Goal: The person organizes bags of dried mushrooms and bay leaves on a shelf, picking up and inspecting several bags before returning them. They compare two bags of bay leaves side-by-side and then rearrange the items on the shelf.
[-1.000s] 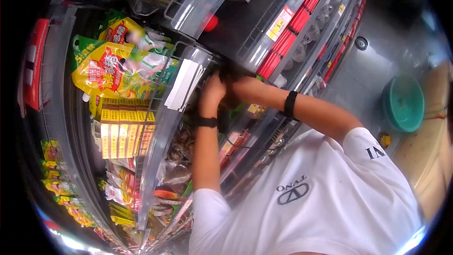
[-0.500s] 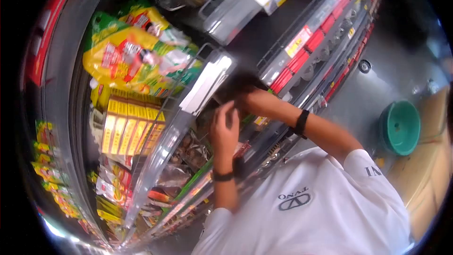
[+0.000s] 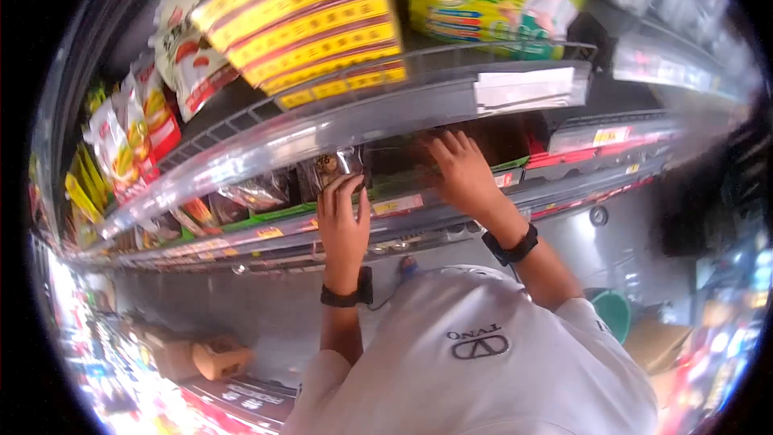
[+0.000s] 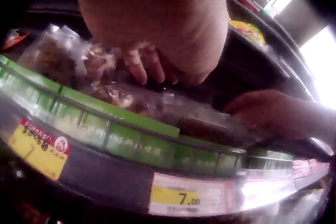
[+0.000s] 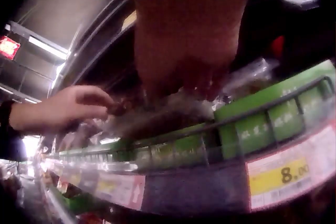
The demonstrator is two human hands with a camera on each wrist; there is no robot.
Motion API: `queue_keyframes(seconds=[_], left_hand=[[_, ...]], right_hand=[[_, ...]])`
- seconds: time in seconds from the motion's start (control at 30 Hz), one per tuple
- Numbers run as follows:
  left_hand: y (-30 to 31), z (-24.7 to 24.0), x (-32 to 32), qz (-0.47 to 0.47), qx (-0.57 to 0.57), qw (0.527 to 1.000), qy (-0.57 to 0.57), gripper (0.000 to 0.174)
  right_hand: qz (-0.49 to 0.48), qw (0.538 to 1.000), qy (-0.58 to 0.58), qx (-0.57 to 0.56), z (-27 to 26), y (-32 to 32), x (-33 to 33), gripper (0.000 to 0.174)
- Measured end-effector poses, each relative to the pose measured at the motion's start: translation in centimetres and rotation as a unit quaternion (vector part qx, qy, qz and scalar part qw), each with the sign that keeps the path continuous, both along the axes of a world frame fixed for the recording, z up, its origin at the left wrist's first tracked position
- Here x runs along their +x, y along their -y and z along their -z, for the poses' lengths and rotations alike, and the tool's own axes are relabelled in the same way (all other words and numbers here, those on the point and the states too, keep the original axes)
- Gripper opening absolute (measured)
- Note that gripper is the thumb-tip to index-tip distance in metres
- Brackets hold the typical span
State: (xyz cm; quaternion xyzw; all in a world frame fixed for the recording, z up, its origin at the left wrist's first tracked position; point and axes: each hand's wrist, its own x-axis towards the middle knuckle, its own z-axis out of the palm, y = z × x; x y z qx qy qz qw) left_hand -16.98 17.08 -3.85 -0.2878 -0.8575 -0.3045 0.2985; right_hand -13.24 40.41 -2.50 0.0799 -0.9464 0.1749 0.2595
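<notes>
The largest change is the upper shelf (image 3: 282,145): 1 s ago its front edge ran steeply down my view, and now it crosses, with the stacked yellow boxes (image 3: 322,24) up top. Beneath is the lower shelf (image 4: 110,169), a green strip (image 4: 136,140) along its front. My 2 hands, close together then, are now well apart under that upper edge; I take this to mean I am working the bags at 2 spots instead of 1. My right hand (image 3: 467,177) reaches in by a flat clear bag (image 4: 202,116), fingers parted and loosely bent, but the tips are too dim to tell whether they pinch anything. My left hand (image 3: 342,229) touches the front of a filled clear bag (image 3: 330,163) behind the strip, its fingers relaxed and slightly apart, not closed around it. Smallest are the price labels, 7.00 (image 4: 186,198) and 8.00 (image 5: 283,176).
</notes>
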Motion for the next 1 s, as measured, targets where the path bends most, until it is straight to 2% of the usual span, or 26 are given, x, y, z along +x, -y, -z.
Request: queue_keyframes(seconds=[0.07, 0.27, 0.37, 0.47, 0.57, 0.6, 0.7, 0.8, 0.83, 0.9, 1.0], left_hand=[[0.5, 0.2, 0.2, 0.0, -0.005, 1.0, 0.005, 0.027], [1.2, 0.4, -0.2, 0.01, 0.017, 0.999, 0.026, 0.029], [0.8, -0.1, -0.4, 0.032, 0.023, 0.999, 0.022, 0.028], [0.4, 0.1, -1.2, 0.054, 0.068, 0.993, 0.081, 0.037], [0.0, -0.9, -0.9, 0.04, 0.094, 0.983, 0.15, 0.047], [-0.1, -1.2, -0.9, 0.053, 0.098, 0.983, 0.142, 0.057], [0.0, -2.9, -0.9, 0.092, 0.026, 0.989, 0.117, 0.059], [1.1, -2.3, -1.0, 0.175, 0.079, 0.97, 0.152, 0.058], [1.3, -2.4, -0.7, 0.181, 0.095, 0.963, 0.173, 0.055], [2.0, -2.7, 0.0, 0.189, 0.13, 0.949, 0.214, 0.051], [3.0, -2.8, 0.7, 0.142, 0.155, 0.95, 0.232, 0.043]], right_hand=[[0.043, 0.998, 0.028, 0.034, -0.4, 0.3, -0.8, 0.042], [0.05, 0.997, -0.024, 0.06, -0.1, 0.2, -1.4, 0.035], [0.051, 0.998, -0.023, 0.036, 0.0, 0.2, -1.2, 0.031], [0.033, 0.995, -0.055, 0.082, -0.6, 0.2, -0.1, 0.034], [-0.017, 0.995, -0.082, 0.046, -2.8, 0.7, 2.1, 0.041], [-0.034, 0.991, -0.123, 0.039, -3.2, 0.8, 2.5, 0.044], [-0.073, 0.984, -0.16, 0.007, -5.5, 1.3, 4.2, 0.043], [-0.102, 0.973, -0.197, -0.067, -7.0, 2.3, 4.9, 0.034], [-0.12, 0.967, -0.208, -0.088, -7.0, 2.4, 4.8, 0.036], [-0.16, 0.952, -0.227, -0.129, -6.9, 2.6, 4.3, 0.042], [-0.171, 0.937, -0.199, -0.23, -5.9, 3.2, 3.3, 0.047]])
